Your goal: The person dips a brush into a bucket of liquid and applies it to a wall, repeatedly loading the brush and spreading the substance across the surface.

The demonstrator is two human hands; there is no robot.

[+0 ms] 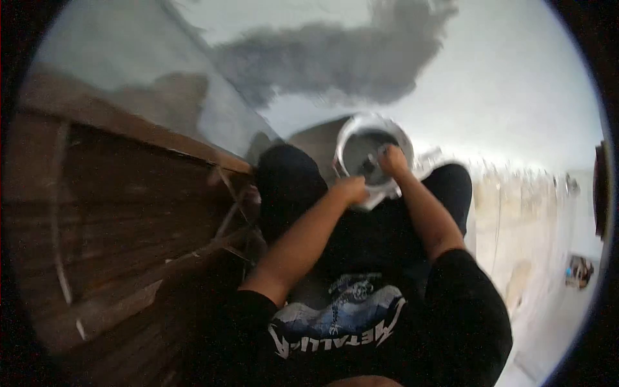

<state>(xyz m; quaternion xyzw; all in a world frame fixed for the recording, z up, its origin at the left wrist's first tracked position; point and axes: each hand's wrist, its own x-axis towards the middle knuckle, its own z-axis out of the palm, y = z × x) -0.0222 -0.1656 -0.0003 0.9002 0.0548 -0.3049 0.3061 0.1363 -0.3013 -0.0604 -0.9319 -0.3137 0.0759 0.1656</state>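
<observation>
A white bucket [341,145] stands between my bent knees, with a grey wet mix [361,145] inside it. My left hand [350,190] is closed at the near left part of the bucket's rim. Over the mix, inside the opening, my right hand [392,161] is curled into a fist. A small dark piece [369,164] shows beside that fist; blur hides what it is and what the fingers grip. A pale flat edge [377,201] lies just below the hands, too smeared to name.
Wet grey patches [335,61] mark the pale wall surface ahead. On the left runs a brown wooden structure [129,193] with thin crossing bars [232,206]. A light, stained surface [516,219] lies to the right, with a small cluttered object [579,271] at the far edge.
</observation>
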